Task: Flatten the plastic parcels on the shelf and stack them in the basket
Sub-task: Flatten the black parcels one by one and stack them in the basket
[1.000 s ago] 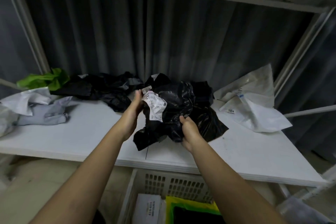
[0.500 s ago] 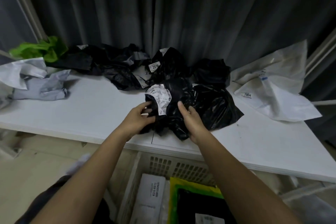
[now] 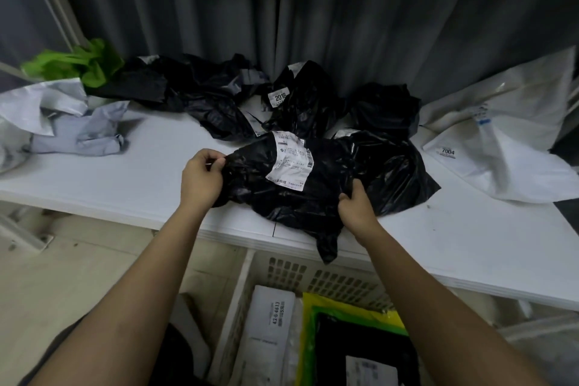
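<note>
Left hand (image 3: 200, 177) and right hand (image 3: 355, 208) pinched black parcel (image 3: 313, 194) at opposite edges on shelf (image 3: 125, 185), likely stretching it flat.

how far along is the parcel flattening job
Done: a few flat parcels already lie in the basket, a black parcel on yellow among them. In hand: left hand and right hand pull the black labelled parcel on the shelf. Left: crumpled black parcels, a green one and white ones.

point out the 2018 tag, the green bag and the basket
2018 tag (image 3: 279, 97), head view, on its printed number
green bag (image 3: 94, 64), head view, on its crumpled middle
basket (image 3: 241, 285), head view, on its left rim
</note>
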Tool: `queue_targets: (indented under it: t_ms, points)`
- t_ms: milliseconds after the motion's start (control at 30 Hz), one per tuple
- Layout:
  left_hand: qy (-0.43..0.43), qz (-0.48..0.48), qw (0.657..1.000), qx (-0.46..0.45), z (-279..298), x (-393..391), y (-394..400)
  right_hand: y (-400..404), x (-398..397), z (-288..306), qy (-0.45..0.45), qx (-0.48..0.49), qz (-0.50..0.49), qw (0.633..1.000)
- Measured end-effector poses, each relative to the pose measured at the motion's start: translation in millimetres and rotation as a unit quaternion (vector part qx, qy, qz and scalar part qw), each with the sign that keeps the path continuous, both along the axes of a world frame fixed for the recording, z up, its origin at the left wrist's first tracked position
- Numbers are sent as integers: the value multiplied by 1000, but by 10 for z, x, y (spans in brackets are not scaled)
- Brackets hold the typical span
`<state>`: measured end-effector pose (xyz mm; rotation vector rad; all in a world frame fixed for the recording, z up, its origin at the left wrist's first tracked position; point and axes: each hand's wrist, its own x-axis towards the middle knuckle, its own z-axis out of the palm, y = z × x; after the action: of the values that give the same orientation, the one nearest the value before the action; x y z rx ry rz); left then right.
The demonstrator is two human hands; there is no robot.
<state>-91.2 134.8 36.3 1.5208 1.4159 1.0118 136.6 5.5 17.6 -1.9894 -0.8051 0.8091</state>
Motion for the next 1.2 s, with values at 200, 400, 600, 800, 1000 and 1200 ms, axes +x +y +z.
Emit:
queue_targets:
  t_ms: [200,400,600,800,1000,1200]
  points:
    - [25,-92,989,-111,-9,-142,31,30,-35,-50,-101,-2,14,995]
    - [24,-129,985,-111,-9,-216,-16,-35,-207,35,-313,-8,71,947]
    - [-9,-145,982,-120,-21,-188,-28,136,-513,319,-434,166,269,844]
    - [-49,-173,973,-145,11,-190,-25,442,-419,113,-400,58,308,861]
    - [-25,-77,986,-145,-45,-123,85,447,-440,-101,-308,43,280,908]
    - [-78,-4,988,-137,-84,-153,183,440,-498,-329,-302,-11,272,914]
